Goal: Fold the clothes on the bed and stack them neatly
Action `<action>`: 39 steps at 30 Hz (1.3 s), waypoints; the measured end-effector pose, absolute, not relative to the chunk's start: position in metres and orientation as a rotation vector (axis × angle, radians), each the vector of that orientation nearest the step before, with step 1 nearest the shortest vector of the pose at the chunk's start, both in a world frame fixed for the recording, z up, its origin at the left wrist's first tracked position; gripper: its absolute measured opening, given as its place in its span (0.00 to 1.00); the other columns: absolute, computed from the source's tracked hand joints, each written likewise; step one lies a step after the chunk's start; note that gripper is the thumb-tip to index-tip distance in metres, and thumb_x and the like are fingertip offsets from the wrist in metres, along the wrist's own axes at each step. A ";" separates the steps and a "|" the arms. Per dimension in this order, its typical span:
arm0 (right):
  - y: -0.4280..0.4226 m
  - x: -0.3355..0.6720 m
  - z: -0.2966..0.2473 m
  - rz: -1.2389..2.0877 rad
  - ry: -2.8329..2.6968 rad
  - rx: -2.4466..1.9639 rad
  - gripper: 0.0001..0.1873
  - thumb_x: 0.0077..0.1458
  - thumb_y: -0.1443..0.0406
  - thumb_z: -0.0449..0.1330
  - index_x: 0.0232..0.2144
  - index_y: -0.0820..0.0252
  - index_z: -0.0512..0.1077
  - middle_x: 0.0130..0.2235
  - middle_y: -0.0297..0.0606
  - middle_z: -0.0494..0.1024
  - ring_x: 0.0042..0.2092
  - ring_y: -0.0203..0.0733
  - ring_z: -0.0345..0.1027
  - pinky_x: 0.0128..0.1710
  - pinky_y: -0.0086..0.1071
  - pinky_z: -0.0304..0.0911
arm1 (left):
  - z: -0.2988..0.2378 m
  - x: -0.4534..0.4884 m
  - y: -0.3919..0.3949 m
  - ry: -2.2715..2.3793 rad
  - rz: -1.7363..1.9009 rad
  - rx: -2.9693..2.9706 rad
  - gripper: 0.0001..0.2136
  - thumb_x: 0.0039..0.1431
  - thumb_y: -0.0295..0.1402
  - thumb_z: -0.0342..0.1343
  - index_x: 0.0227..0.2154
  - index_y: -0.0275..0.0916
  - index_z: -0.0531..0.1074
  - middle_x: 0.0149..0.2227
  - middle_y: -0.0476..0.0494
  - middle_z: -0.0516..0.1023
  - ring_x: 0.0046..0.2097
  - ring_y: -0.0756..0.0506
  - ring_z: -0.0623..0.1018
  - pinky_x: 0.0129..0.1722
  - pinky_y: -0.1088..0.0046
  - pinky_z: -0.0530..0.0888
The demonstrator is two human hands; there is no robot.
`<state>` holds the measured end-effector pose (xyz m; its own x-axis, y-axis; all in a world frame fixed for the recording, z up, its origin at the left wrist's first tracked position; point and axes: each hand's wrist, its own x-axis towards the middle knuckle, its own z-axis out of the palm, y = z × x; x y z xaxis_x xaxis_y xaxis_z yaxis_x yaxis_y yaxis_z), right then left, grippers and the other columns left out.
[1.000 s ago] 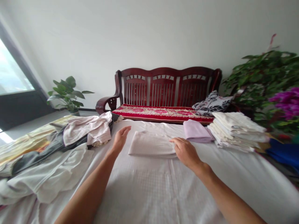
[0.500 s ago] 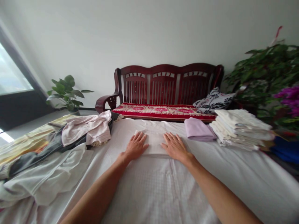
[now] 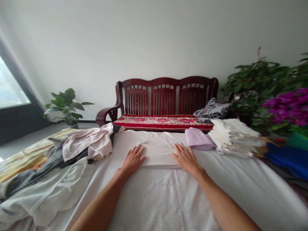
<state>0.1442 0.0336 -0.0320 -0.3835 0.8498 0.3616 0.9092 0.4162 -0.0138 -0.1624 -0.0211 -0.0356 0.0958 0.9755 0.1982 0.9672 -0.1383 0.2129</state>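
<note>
While 2 bare hands lie flat on it, 1 folded white cloth (image 3: 158, 153) rests at the middle of the white-covered surface (image 3: 154, 199), its near edge toward the person. The left hand (image 3: 133, 159) presses the cloth's 9 o'clock end and the right hand (image 3: 184, 158) its 3 o'clock end; both are opened wide with fingers spread, palms down, gripping nothing. At 2 o'clock from the cloth lies 1 folded lilac cloth (image 3: 198, 139), and touching its far side is 1 stack of folded white cloths (image 3: 232, 137); how many layers it has cannot be told. At 9 o'clock spreads 1 loose heap of laundry (image 3: 43, 179), with 1 pink-striped garment (image 3: 89, 143) on top and grey, yellow and white pieces beneath it. At 12 o'clock stands 1 dark wooden bench (image 3: 163, 96), bearing 1 red patterned cushion (image 3: 161, 121) along its seat and 1 black-and-white pillow (image 3: 211, 110) at its 3 o'clock end. 1 leafy plant (image 3: 64, 104) sits at 10 o'clock by the wall, and purple flowers (image 3: 286, 106) among green foliage stand at 3 o'clock.
</note>
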 end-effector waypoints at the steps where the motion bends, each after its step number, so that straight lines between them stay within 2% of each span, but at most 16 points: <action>1: 0.033 0.147 -0.032 -0.274 -2.350 -1.540 0.31 0.67 0.53 0.45 0.66 0.61 0.60 0.67 0.49 0.61 0.69 0.54 0.49 0.67 0.58 0.41 | -0.036 -0.163 -0.022 2.053 0.461 2.288 0.26 0.69 0.44 0.44 0.67 0.47 0.57 0.72 0.42 0.51 0.71 0.37 0.55 0.67 0.53 0.54; 7: 0.025 0.163 -0.028 -0.271 -2.353 -1.540 0.28 0.67 0.58 0.45 0.66 0.58 0.60 0.67 0.47 0.62 0.69 0.54 0.50 0.66 0.58 0.45 | -0.037 -0.167 -0.025 2.105 0.558 2.235 0.24 0.70 0.42 0.44 0.65 0.45 0.61 0.70 0.39 0.56 0.69 0.36 0.59 0.66 0.52 0.57; 12: 0.019 0.178 -0.033 -0.309 -2.314 -1.609 0.26 0.67 0.62 0.45 0.66 0.56 0.60 0.68 0.48 0.59 0.68 0.51 0.52 0.63 0.55 0.54 | -0.038 -0.170 -0.028 2.098 0.752 2.207 0.20 0.69 0.38 0.45 0.61 0.42 0.66 0.65 0.38 0.66 0.67 0.40 0.64 0.66 0.57 0.60; 17: 0.016 0.180 -0.032 -0.224 -2.231 -1.511 0.25 0.65 0.65 0.47 0.62 0.53 0.65 0.64 0.46 0.67 0.65 0.49 0.58 0.61 0.47 0.58 | -0.034 -0.171 -0.034 2.159 0.882 2.095 0.20 0.70 0.37 0.42 0.58 0.40 0.69 0.61 0.36 0.71 0.64 0.41 0.69 0.64 0.59 0.63; 20: 0.016 0.180 -0.029 -0.202 -2.158 -1.507 0.25 0.65 0.64 0.46 0.61 0.57 0.66 0.61 0.46 0.71 0.62 0.48 0.64 0.61 0.43 0.59 | -0.032 -0.171 -0.038 2.155 0.963 2.113 0.19 0.70 0.37 0.42 0.58 0.39 0.69 0.60 0.37 0.72 0.64 0.41 0.68 0.65 0.59 0.63; 24: 0.018 0.185 -0.028 -0.202 -2.031 -1.522 0.25 0.66 0.62 0.43 0.59 0.62 0.67 0.60 0.48 0.72 0.62 0.46 0.63 0.62 0.40 0.58 | -0.033 -0.173 -0.040 2.014 1.100 2.233 0.18 0.68 0.35 0.44 0.55 0.39 0.72 0.59 0.37 0.73 0.65 0.40 0.67 0.65 0.58 0.63; 27: 0.018 0.189 -0.029 -0.163 -1.940 -1.436 0.23 0.64 0.62 0.46 0.55 0.58 0.72 0.58 0.44 0.73 0.61 0.46 0.64 0.61 0.40 0.59 | -0.033 -0.173 -0.041 1.888 1.133 2.308 0.17 0.67 0.34 0.45 0.53 0.42 0.73 0.58 0.39 0.75 0.65 0.40 0.67 0.65 0.56 0.65; 32: 0.007 0.191 -0.023 -0.089 -1.894 -1.168 0.16 0.59 0.66 0.52 0.43 0.56 0.77 0.46 0.42 0.79 0.51 0.46 0.70 0.56 0.39 0.63 | -0.031 -0.170 -0.042 1.739 1.188 2.387 0.17 0.66 0.32 0.45 0.51 0.43 0.74 0.57 0.41 0.76 0.64 0.41 0.68 0.64 0.56 0.66; 36: -0.001 0.192 -0.019 -0.089 -1.945 -1.114 0.12 0.53 0.71 0.56 0.31 0.55 0.79 0.38 0.40 0.79 0.44 0.46 0.70 0.48 0.38 0.66 | -0.032 -0.163 -0.044 1.616 1.128 2.512 0.13 0.62 0.30 0.51 0.45 0.45 0.77 0.54 0.44 0.78 0.63 0.39 0.68 0.63 0.54 0.67; 39: -0.004 0.195 -0.018 -0.058 -2.032 -1.093 0.12 0.51 0.73 0.57 0.30 0.54 0.79 0.35 0.38 0.79 0.41 0.45 0.70 0.45 0.36 0.66 | -0.034 -0.159 -0.046 1.507 1.106 2.597 0.10 0.60 0.29 0.56 0.43 0.44 0.79 0.51 0.43 0.80 0.62 0.37 0.70 0.61 0.51 0.70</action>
<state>0.1948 -0.0037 -0.0179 -0.2970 0.6786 0.6718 0.7161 0.6237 -0.3134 -0.1593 -0.0458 -0.0341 0.3184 0.7437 0.5879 0.7838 -0.5553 0.2779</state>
